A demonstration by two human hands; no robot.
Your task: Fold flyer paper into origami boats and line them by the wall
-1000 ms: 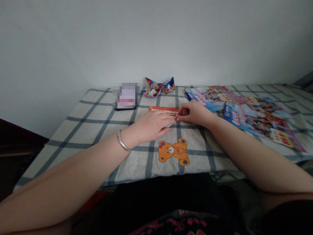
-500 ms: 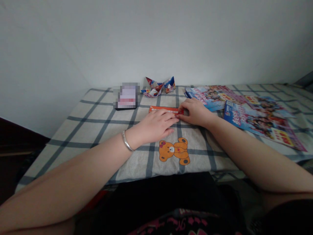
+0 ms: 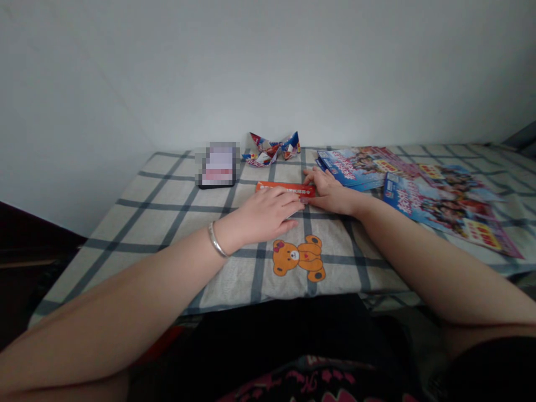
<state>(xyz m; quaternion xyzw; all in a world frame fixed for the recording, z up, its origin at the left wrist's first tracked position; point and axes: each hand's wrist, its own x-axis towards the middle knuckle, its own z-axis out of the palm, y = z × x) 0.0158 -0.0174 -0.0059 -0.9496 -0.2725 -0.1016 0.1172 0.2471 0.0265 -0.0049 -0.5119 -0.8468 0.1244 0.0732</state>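
A narrow strip of folded orange-red paper (image 3: pixel 304 190) with white print lies on the checked tablecloth, partly hidden by my left hand. My left hand (image 3: pixel 269 210) rests flat across its near side, fingers stretched to the right; a silver bangle is on that wrist. At the strip's right end is my right hand (image 3: pixel 330 191), its thumb by the near edge and its other fingers spread beyond the far corner. Nothing shows gripped between them. A printed orange teddy bear (image 3: pixel 298 258) decorates the cloth nearer to me.
A phone (image 3: pixel 218 166), its screen blurred, stands at the back left. Beside it sits a folded paper shape (image 3: pixel 272 149) made of printed sheets. Several blue and pink leaflets (image 3: pixel 448 209) lie on the right. A white wall (image 3: pixel 268 67) rises behind the table.
The fingers of my right hand have opened from a pinch at the strip's right end and spread apart, uncovering more of the strip. My left hand has barely moved.
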